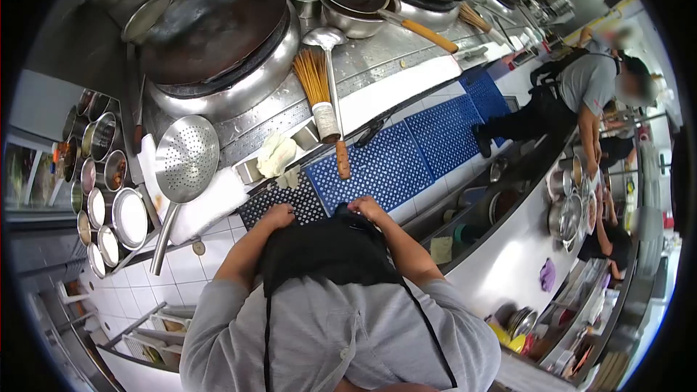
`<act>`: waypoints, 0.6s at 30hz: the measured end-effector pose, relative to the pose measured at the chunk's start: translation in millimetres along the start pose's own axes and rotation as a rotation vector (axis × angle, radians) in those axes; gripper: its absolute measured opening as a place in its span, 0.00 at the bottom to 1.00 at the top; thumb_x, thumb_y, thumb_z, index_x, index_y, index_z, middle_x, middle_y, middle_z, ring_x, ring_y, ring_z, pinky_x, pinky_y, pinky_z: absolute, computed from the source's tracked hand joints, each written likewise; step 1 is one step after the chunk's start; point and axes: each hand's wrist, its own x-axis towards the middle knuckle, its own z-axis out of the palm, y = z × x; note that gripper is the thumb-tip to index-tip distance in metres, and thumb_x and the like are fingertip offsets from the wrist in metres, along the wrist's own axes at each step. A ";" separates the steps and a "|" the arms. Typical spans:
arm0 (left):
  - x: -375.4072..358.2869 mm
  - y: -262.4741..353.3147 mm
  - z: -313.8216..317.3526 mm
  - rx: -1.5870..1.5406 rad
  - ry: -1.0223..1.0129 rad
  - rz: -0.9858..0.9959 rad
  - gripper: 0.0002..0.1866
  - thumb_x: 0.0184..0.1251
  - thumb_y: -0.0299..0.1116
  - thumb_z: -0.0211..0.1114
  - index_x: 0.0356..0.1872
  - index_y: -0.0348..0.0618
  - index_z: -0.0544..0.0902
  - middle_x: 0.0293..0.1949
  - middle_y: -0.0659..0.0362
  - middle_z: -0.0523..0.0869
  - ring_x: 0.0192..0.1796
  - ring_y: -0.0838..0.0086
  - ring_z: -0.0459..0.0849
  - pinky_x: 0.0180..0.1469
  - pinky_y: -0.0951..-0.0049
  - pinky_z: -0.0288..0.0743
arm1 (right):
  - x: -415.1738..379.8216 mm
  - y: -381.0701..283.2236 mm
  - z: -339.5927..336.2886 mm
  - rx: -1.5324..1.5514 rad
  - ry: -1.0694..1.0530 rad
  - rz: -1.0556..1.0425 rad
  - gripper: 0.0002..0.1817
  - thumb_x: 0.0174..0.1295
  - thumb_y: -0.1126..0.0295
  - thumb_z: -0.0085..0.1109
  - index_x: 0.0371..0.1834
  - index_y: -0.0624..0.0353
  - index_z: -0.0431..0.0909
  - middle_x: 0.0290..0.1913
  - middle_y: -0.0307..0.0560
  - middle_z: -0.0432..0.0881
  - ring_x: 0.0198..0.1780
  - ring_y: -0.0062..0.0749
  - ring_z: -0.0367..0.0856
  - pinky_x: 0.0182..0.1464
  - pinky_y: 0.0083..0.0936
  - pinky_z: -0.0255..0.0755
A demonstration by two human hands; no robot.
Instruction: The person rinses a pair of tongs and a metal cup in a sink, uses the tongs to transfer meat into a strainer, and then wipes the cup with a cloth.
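I'm seeing a steel stove (367,65) that is filling the top of the frame, with a grey wall (62,40) rising at upper left. Blue mats (443,131) are running from the centre toward the upper right, and a black mat (270,205) is lying just beside their lower-left end. White tiles (156,287) are showing at lower left. A long counter (475,270) is stretching along the right, its top catching bright glare.

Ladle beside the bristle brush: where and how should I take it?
Take the ladle by its wooden grip, probably from the near side: that end juts toward you over the blue mat, bowl farthest away. Avoid the brush close along the shaft.
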 end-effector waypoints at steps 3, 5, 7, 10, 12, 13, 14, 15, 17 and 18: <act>-7.8 8.7 7.8 -0.063 -0.014 0.020 0.21 0.60 0.43 0.63 0.53 0.49 0.85 0.53 0.48 0.85 0.57 0.52 0.82 0.63 0.56 0.73 | -0.4 -27.4 -34.7 0.180 -0.004 0.047 0.17 0.65 0.64 0.50 0.47 0.57 0.87 0.40 0.43 0.87 0.41 0.27 0.82 0.42 0.25 0.75; -12.2 2.9 19.4 -0.094 0.028 -0.013 0.21 0.60 0.43 0.62 0.53 0.47 0.85 0.52 0.47 0.85 0.56 0.51 0.83 0.62 0.55 0.74 | -6.1 -51.8 -64.5 0.273 -0.006 0.076 0.18 0.67 0.62 0.49 0.51 0.57 0.84 0.36 0.37 0.86 0.37 0.20 0.79 0.34 0.23 0.74; -28.3 10.8 13.8 -0.128 0.083 -0.079 0.22 0.60 0.43 0.62 0.53 0.46 0.85 0.52 0.47 0.85 0.56 0.51 0.83 0.61 0.56 0.75 | 6.2 -53.1 -76.3 0.322 0.009 0.068 0.15 0.67 0.59 0.54 0.45 0.55 0.86 0.31 0.37 0.83 0.26 0.19 0.75 0.22 0.18 0.66; -51.8 16.2 25.0 -0.187 0.131 -0.226 0.22 0.60 0.43 0.62 0.52 0.44 0.85 0.51 0.46 0.85 0.55 0.51 0.83 0.60 0.56 0.75 | 15.5 -61.6 -94.1 0.301 0.004 0.144 0.17 0.70 0.53 0.52 0.47 0.53 0.83 0.33 0.39 0.85 0.28 0.21 0.79 0.27 0.23 0.72; -68.0 5.8 35.1 -0.208 0.148 -0.253 0.21 0.61 0.43 0.62 0.52 0.44 0.85 0.50 0.46 0.86 0.55 0.50 0.83 0.60 0.56 0.75 | 20.6 -93.9 -121.0 0.609 0.098 0.175 0.17 0.71 0.54 0.52 0.50 0.54 0.80 0.33 0.43 0.85 0.28 0.26 0.80 0.27 0.26 0.75; -78.5 5.7 39.0 -0.212 0.189 -0.260 0.21 0.61 0.43 0.62 0.51 0.43 0.85 0.50 0.45 0.86 0.54 0.49 0.83 0.59 0.56 0.75 | 31.9 -97.3 -147.4 0.749 0.071 -0.111 0.17 0.71 0.54 0.50 0.49 0.54 0.77 0.33 0.46 0.83 0.27 0.31 0.79 0.27 0.30 0.77; -90.7 7.3 41.9 -0.215 0.227 -0.264 0.21 0.61 0.43 0.62 0.51 0.43 0.85 0.49 0.45 0.86 0.53 0.49 0.84 0.59 0.55 0.76 | 32.5 -125.9 -178.7 1.111 0.137 -0.229 0.15 0.71 0.55 0.50 0.47 0.54 0.75 0.31 0.46 0.81 0.26 0.34 0.78 0.27 0.32 0.76; -102.3 7.9 45.7 -0.215 0.261 -0.266 0.21 0.61 0.43 0.62 0.51 0.43 0.85 0.49 0.45 0.86 0.52 0.49 0.84 0.58 0.55 0.76 | 42.5 -135.3 -218.6 1.190 0.109 -0.600 0.17 0.72 0.51 0.50 0.47 0.53 0.73 0.32 0.44 0.79 0.26 0.35 0.77 0.28 0.33 0.76; -118.7 -2.3 57.2 -0.263 0.250 -0.339 0.21 0.62 0.44 0.63 0.50 0.42 0.86 0.50 0.45 0.86 0.53 0.49 0.84 0.58 0.56 0.77 | 31.6 -197.1 -288.7 1.283 0.602 -0.524 0.30 0.69 0.39 0.50 0.60 0.52 0.68 0.45 0.46 0.77 0.44 0.37 0.79 0.42 0.36 0.79; -128.1 1.6 54.8 -0.292 0.252 -0.395 0.21 0.62 0.45 0.63 0.50 0.42 0.86 0.50 0.44 0.86 0.54 0.49 0.84 0.58 0.56 0.77 | 19.7 -232.3 -313.3 1.271 0.698 -0.527 0.31 0.69 0.39 0.51 0.61 0.52 0.68 0.49 0.48 0.77 0.51 0.40 0.78 0.47 0.40 0.79</act>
